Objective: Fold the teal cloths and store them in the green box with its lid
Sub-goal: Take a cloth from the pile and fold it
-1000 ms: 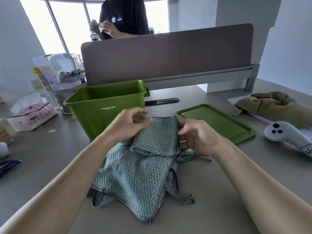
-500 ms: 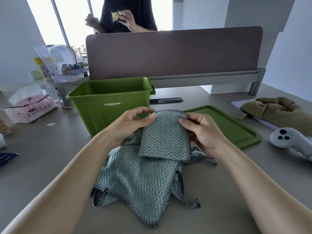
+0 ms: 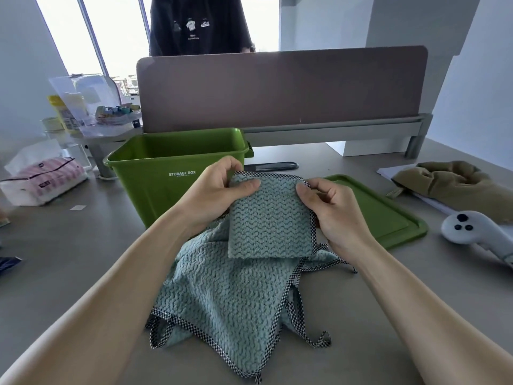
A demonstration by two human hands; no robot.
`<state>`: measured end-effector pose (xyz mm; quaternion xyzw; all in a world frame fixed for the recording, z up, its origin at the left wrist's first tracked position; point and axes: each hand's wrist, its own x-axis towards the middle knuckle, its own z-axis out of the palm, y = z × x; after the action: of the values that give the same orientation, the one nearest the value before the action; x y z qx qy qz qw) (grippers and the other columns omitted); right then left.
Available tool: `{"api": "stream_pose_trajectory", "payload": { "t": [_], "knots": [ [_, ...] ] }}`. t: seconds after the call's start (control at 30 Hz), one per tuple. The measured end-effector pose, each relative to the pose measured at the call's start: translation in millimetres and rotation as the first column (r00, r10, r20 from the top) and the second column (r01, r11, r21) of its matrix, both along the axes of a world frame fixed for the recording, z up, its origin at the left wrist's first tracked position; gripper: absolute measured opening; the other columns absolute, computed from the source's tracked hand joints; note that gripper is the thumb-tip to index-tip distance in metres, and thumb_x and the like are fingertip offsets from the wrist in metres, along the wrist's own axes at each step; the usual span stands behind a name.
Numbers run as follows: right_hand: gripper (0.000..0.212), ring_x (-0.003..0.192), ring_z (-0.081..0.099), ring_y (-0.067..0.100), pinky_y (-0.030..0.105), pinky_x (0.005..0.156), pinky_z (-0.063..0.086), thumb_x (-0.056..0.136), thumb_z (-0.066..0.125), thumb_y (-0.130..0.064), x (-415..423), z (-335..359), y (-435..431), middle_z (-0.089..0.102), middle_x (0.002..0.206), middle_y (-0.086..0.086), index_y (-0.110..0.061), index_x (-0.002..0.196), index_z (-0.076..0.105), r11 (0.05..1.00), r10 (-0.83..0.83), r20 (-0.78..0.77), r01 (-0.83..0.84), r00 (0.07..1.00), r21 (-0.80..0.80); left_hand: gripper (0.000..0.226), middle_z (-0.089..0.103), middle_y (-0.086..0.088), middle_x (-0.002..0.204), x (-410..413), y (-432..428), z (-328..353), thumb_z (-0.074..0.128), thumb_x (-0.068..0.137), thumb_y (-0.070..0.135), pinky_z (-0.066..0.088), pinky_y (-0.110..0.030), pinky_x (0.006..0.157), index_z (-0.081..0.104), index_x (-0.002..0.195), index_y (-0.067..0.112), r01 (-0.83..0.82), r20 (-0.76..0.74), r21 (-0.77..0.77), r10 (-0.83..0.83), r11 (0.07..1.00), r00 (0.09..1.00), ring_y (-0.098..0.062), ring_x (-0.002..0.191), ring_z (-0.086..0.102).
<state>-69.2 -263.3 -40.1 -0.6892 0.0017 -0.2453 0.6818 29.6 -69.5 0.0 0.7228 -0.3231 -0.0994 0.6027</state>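
Left hand (image 3: 213, 195) and right hand (image 3: 330, 209) pinch the folded teal cloth (image 3: 270, 218) at its top corners. It has risen since a second ago, now held clear above the unfolded cloth (image 3: 222, 301) at the desk's near edge. The green box (image 3: 155, 179) stands open behind, its lid (image 3: 388, 215) to the right. Stowing appears next.

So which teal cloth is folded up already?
The small square cloth held up in both hands. The other cloth lies spread and rumpled on the table.
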Motion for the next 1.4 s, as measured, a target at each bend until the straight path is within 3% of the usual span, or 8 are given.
{"api": "stream_pose_trajectory", "payload": {
  "t": [0.13, 0.5, 0.67, 0.77, 0.9, 1.07, 1.2, 1.4],
  "knots": [
    [0.010, 0.084, 0.068, 0.023, 0.049, 0.084, 0.055, 0.092, 0.068, -0.023, 1.3, -0.7, -1.4, 0.076, 0.088, 0.007, -0.028, 0.100, 0.070, 0.996, -0.076, 0.038, 0.075, 0.996, 0.038, 0.032, 0.056, -0.032, 0.087, -3.1, -3.9, -3.0, 0.067, 0.091, 0.020, 0.048, -0.067, 0.084, 0.046, 0.107, 0.038, -0.024, 0.051, -0.093, 0.029, 0.995, 0.998, -0.032, 0.082, 0.053],
    [0.031, 0.068, 0.046, 0.013, 0.036, 0.068, 0.037, 0.095, 0.059, -0.012, 3.1, -4.4, -5.3, 0.056, 0.066, -0.010, -0.035, 0.076, 0.050, 0.980, -0.195, 0.093, 0.197, 0.976, -0.018, 0.056, 0.056, -0.018, 0.073, -11.0, -7.8, -20.9, 0.044, 0.093, -0.016, 0.044, -0.039, 0.066, 0.065, 0.054, 0.019, -0.044, 0.013, -0.210, 0.047, 0.977, 0.999, -0.032, 0.075, 0.049],
    [0.036, 0.095, 0.065, 0.004, 0.029, 0.087, 0.050, 0.097, 0.053, -0.003, -0.2, -2.9, -0.5, 0.073, 0.094, -0.017, -0.031, 0.085, 0.074, 0.986, -0.137, 0.086, 0.144, 0.987, -0.085, 0.029, 0.072, -0.010, 0.113, -15.6, -6.1, -20.9, 0.062, 0.091, -0.002, 0.055, -0.038, 0.091, 0.073, 0.110, 0.015, 0.030, -0.054, -0.220, -0.043, 0.975, 0.998, -0.023, 0.102, 0.067],
    [0.029, 0.114, 0.064, 0.011, 0.040, 0.102, 0.050, 0.095, 0.061, -0.010, -3.1, -0.8, 0.9, 0.072, 0.116, -0.009, -0.029, 0.112, 0.073, 0.999, 0.002, 0.057, 0.000, 0.998, -0.035, 0.059, 0.067, -0.008, 0.126, -14.8, -1.9, -23.4, 0.079, 0.075, 0.007, 0.052, -0.042, 0.098, 0.060, 0.130, 0.018, 0.092, 0.008, -0.185, -0.092, 0.978, 0.996, -0.025, 0.116, 0.064],
    [0.066, 0.128, 0.055, 0.010, 0.037, 0.105, 0.047, 0.081, 0.077, -0.015, -11.2, 4.0, -3.3, 0.057, 0.140, -0.012, -0.031, 0.140, 0.053, 0.963, 0.205, 0.021, -0.198, 0.978, -0.181, 0.082, 0.063, -0.005, 0.132, -16.4, 1.9, -23.1, 0.082, 0.067, -0.004, 0.050, -0.045, 0.102, 0.049, 0.141, 0.013, 0.154, 0.024, -0.180, -0.152, 0.972, 0.988, -0.025, 0.123, 0.061],
    [0.085, 0.107, 0.069, 0.020, 0.036, 0.066, 0.061, 0.076, 0.075, 0.007, -13.4, 5.4, -2.9, 0.054, 0.141, -0.009, -0.039, 0.141, 0.043, 0.931, 0.337, -0.070, -0.343, 0.939, -0.128, 0.097, 0.059, 0.001, 0.139, -18.5, 10.5, -20.7, 0.080, 0.064, -0.007, 0.056, -0.044, 0.094, 0.041, 0.148, 0.021, 0.201, -0.004, -0.148, -0.204, 0.968, 0.979, -0.022, 0.126, 0.059],
    [0.097, 0.122, 0.055, -0.004, 0.022, 0.095, 0.052, 0.069, 0.082, -0.007, -12.7, 5.2, -1.1, 0.050, 0.140, -0.021, -0.027, 0.151, 0.033, 0.921, 0.251, -0.098, -0.269, 0.963, -0.282, 0.098, 0.054, 0.003, 0.144, -19.7, 20.1, -19.5, 0.082, 0.063, -0.005, 0.055, -0.055, 0.089, 0.041, 0.144, 0.032, 0.216, 0.006, -0.105, -0.216, 0.971, 0.976, -0.023, 0.124, 0.061],
    [0.103, 0.131, 0.044, -0.009, 0.029, 0.116, 0.033, 0.068, 0.082, -0.025, -10.7, 17.9, 20.9, 0.045, 0.139, -0.034, -0.027, 0.155, 0.027, 0.893, 0.246, -0.162, -0.288, 0.956, -0.345, 0.041, 0.054, 0.015, 0.057, -29.2, 47.8, -15.4, 0.070, 0.084, 0.010, 0.044, -0.015, 0.050, 0.066, 0.125, 0.018, 0.038, 0.116, -0.054, -0.031, 0.998, 0.993, -0.003, 0.050, 0.050]
  ]
}}
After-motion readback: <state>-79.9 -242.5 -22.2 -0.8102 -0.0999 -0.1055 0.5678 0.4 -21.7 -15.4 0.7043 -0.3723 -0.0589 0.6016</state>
